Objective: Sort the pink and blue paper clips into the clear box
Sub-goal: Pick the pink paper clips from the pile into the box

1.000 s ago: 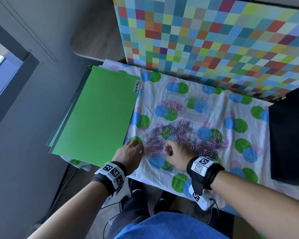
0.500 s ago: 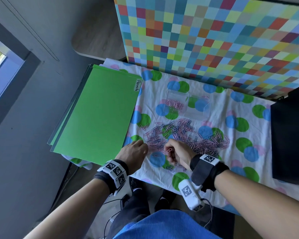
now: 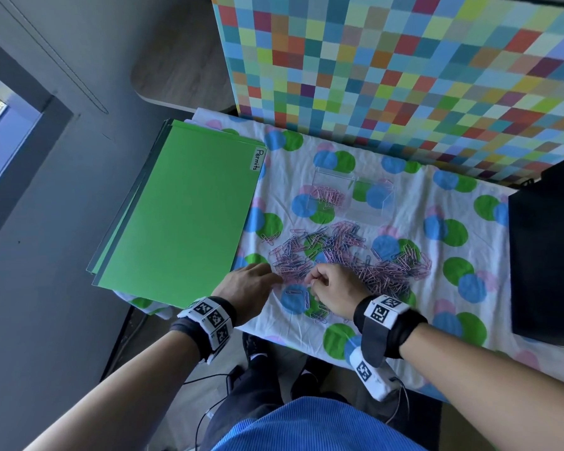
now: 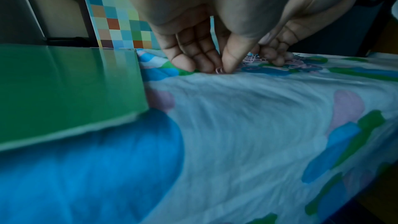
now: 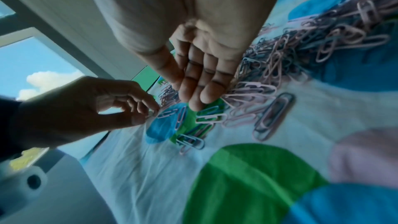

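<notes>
A loose heap of pink and blue paper clips [image 3: 345,255] lies mid-cloth. Behind it stands the clear box [image 3: 385,209], with pink clips in its left compartment. My left hand [image 3: 275,278] is at the heap's near left edge. In the left wrist view its thumb and fingers pinch a pink clip [image 4: 219,70] lying on the cloth. My right hand [image 3: 311,278] hovers just right of it, fingers curled and thumb pressed to forefinger on what looks like a pink clip. In the right wrist view its fingertips [image 5: 193,106] hang over scattered clips [image 5: 243,108].
Green folders [image 3: 183,216] labelled "Permits" lie left of the clips, close to my left hand. A multicoloured checkered board [image 3: 404,70] stands behind the box. A black object [image 3: 547,255] covers the cloth's right end. The table's front edge runs under my wrists.
My left hand slid right to the heap's edge and closed on a clip. My right hand lifted and turned with a pink clip, then settled back by the heap.
</notes>
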A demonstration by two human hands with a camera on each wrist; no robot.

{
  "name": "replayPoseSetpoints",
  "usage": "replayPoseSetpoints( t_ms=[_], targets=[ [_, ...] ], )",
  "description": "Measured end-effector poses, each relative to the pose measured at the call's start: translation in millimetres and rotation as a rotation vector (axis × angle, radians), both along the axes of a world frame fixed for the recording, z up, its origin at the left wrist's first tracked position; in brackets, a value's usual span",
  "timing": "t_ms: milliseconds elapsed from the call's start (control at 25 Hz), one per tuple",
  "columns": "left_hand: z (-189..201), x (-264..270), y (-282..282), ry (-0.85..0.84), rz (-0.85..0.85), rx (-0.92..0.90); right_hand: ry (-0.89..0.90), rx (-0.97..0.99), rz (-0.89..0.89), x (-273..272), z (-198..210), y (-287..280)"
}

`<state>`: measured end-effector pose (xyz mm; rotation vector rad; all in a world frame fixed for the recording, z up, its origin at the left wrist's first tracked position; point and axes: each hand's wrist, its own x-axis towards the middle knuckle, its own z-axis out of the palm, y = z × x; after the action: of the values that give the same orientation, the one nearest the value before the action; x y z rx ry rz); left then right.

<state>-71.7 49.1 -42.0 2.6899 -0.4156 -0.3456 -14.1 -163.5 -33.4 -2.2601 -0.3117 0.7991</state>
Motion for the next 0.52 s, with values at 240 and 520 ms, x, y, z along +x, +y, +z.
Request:
replayPoseSetpoints(
  t_ms=[240, 520],
  targets=[
    [2.5, 5.6, -0.9, 0.028, -0.010, 0.002, -0.096, -0.102, 0.191, 0.7, 3.4, -2.1],
    [4.2, 8.3, -0.1, 0.040, 0.002, 0.052, -0.232, -0.263, 0.338, 2.8, 1.3, -8.2]
  ],
)
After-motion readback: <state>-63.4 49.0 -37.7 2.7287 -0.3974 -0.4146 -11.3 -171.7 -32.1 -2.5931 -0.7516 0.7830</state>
